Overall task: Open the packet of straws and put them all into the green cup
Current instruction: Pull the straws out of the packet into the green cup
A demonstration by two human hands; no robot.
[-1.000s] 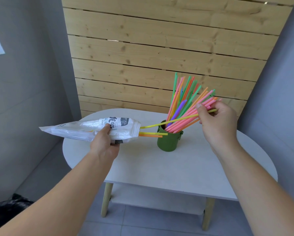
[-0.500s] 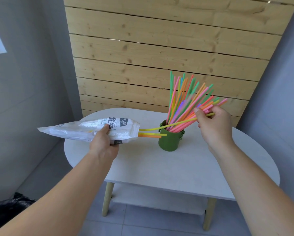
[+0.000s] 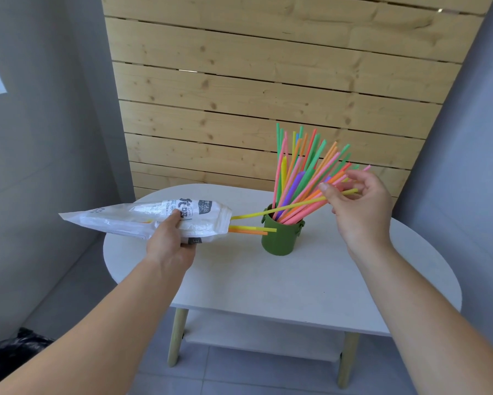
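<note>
Straws [image 3: 299,178] mostly in cup [image 3: 279,240], few left in packet [image 3: 131,219]. Left hand [image 3: 169,246] grips packet; right hand [image 3: 359,209] loosely pinches yellow straw [image 3: 282,208]. Next: pull free, into cup.

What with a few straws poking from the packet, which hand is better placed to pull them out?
Right. The left hand grips the packet and steadies it; the right hand, beside the green cup, pinches the yellow straw leading out of the packet.
</note>
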